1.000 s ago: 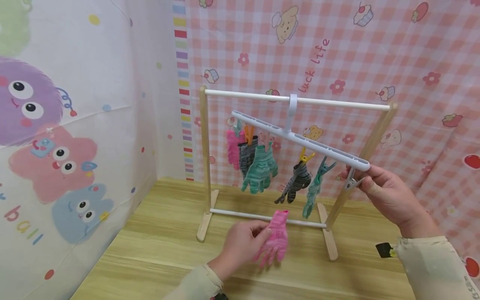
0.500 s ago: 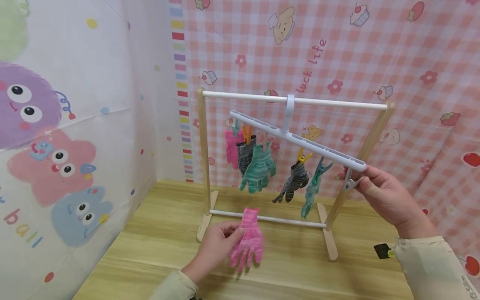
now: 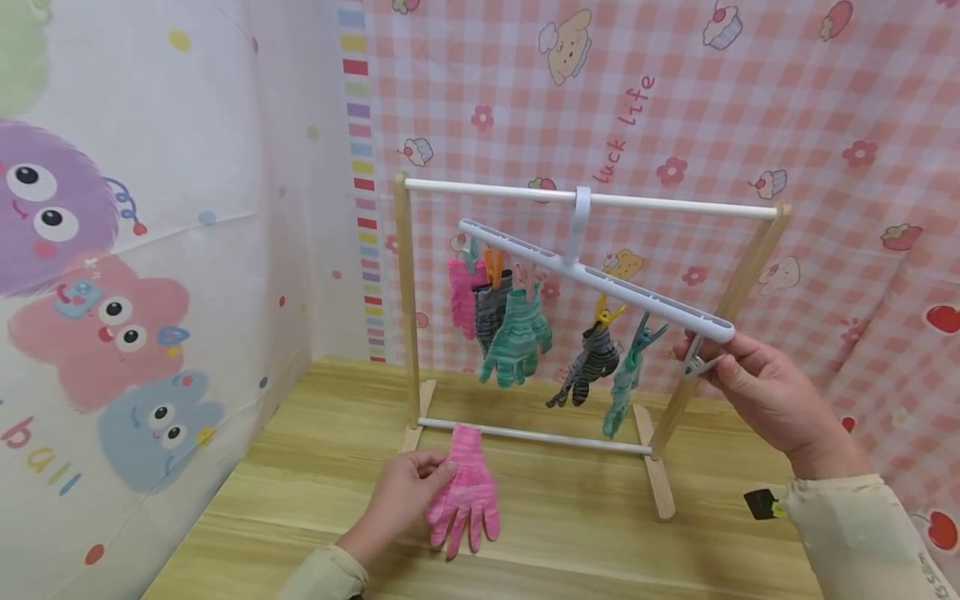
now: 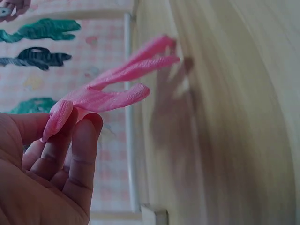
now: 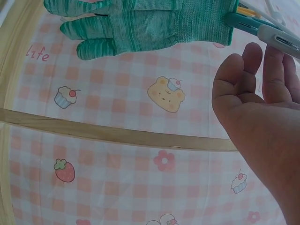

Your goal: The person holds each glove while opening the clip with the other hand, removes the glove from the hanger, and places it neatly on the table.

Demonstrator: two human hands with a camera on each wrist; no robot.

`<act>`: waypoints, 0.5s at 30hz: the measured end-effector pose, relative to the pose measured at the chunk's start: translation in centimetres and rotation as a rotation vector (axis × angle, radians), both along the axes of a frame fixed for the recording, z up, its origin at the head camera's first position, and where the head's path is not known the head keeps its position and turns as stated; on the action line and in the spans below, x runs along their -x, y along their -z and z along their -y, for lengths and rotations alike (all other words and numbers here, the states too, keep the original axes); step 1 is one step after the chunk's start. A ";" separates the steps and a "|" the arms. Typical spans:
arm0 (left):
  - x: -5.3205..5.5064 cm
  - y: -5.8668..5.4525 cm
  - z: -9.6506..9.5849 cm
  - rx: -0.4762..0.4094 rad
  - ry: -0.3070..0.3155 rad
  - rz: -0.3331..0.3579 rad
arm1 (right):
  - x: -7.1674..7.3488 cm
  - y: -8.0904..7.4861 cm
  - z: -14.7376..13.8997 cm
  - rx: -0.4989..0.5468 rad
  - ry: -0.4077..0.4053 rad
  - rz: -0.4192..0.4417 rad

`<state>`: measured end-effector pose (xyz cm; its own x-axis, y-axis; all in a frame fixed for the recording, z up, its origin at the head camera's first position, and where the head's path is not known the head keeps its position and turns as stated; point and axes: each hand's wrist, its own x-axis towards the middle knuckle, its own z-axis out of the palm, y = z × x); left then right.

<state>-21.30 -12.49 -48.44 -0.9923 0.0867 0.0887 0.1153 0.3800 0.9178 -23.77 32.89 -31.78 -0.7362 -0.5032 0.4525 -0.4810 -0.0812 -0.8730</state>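
My left hand (image 3: 401,500) pinches a small pink knit glove (image 3: 467,492) by its side, above the table in front of the rack. In the left wrist view the glove's fingers (image 4: 117,98) point away from my hand. My right hand (image 3: 780,400) pinches a grey clothespin (image 3: 697,362) at the right end of a pale hanger (image 3: 645,300), which tilts down on that side. Several gloves hang from the hanger by clothespins: a pink glove (image 3: 462,304), dark striped ones, and green ones. The nearest green glove (image 5: 145,28) is beside my right hand in the right wrist view.
The hanger hooks over the white top bar (image 3: 480,192) of a wooden rack (image 3: 408,308). A lower white bar (image 3: 555,440) crosses near the wood-grain table (image 3: 585,542). A pink checked cloth (image 3: 517,75) stands behind, a cartoon-print cloth (image 3: 247,108) at left.
My left hand has moved left with the pink glove, from below the hanger's middle toward the rack's left foot. The right hand keeps its hold on the grey clothespin; the hanger stays tilted.
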 end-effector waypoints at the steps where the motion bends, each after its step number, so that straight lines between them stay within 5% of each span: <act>1: 0.1 0.2 0.3 0.017 -0.012 0.003 | 0.0 0.0 0.0 0.004 0.001 0.006; 15: 2.4 2.7 2.8 0.107 -0.067 0.060 | -0.5 1.3 0.6 0.066 -0.049 -0.008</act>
